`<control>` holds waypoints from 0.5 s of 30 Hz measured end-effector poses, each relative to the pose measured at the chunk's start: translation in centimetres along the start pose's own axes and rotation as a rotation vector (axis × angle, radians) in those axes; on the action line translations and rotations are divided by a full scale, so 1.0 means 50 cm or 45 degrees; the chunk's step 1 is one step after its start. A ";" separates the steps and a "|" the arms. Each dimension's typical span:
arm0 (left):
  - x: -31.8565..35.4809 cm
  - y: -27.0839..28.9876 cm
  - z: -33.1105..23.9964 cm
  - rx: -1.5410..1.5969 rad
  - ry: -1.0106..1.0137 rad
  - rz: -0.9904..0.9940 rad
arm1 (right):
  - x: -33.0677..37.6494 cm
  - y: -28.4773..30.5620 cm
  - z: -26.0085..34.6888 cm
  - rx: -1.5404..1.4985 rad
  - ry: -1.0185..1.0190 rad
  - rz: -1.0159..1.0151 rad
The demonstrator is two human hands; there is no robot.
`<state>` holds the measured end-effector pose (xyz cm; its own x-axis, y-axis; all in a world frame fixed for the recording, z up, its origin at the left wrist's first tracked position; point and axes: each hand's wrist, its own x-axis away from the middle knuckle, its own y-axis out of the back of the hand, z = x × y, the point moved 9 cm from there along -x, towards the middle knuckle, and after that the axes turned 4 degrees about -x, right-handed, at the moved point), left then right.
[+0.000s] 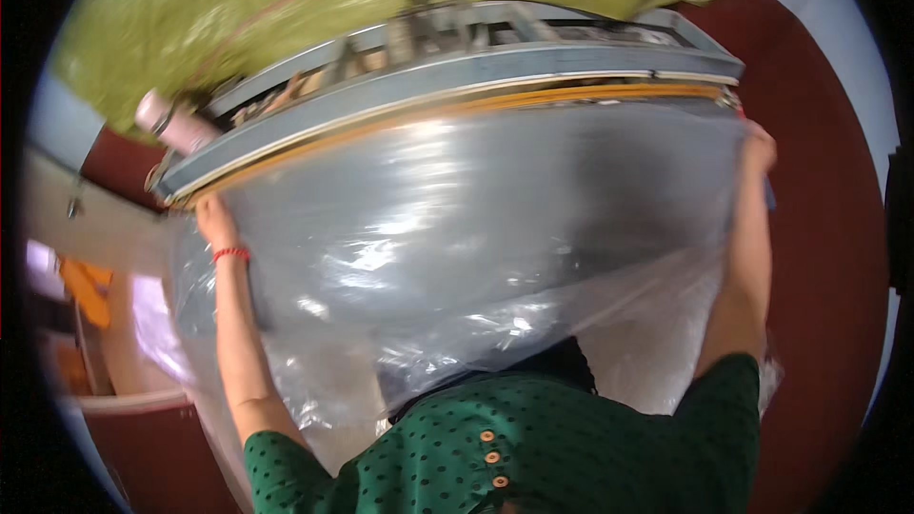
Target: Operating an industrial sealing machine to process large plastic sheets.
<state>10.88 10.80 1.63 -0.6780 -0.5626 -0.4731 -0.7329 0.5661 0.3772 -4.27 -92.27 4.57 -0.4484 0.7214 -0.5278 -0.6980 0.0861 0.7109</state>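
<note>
A wide sheet of clear plastic film (476,333) spreads from a long grey metal frame (476,69) toward my body, glossy and wrinkled along its near side. An orange strip (533,96) runs along the frame's near edge, just beyond the film. At the film's far left corner, my left hand (216,221) has its fingers closed on the film, close to the frame's left end. My right hand (759,148) grips the far right corner beside the frame's other end. Both arms are stretched forward and wide apart.
A pink bottle (176,124) leans at the frame's left end. Metal bars and other blurred items lie inside the frame. Behind it hangs or lies a yellow-green woven plastic sheet (286,0). A dark red surface (819,257) borders the right side. Orange cloth (86,290) shows at left.
</note>
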 end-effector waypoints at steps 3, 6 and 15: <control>-0.027 -0.051 0.064 0.224 0.177 0.046 | -0.012 -0.135 -0.071 -0.676 -0.103 -0.175; -0.084 -0.029 0.116 0.204 0.058 0.047 | -0.016 -0.172 0.024 -0.995 -0.075 -0.148; -0.077 -0.002 0.090 0.177 -0.062 -0.105 | -0.008 -0.166 0.049 -0.686 -0.147 -0.274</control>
<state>13.82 15.61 -0.16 -0.6101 -0.5823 -0.5373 -0.7688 0.5991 0.2237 3.09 -91.61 0.01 -0.2228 0.7991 -0.5583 -0.9652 -0.1004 0.2415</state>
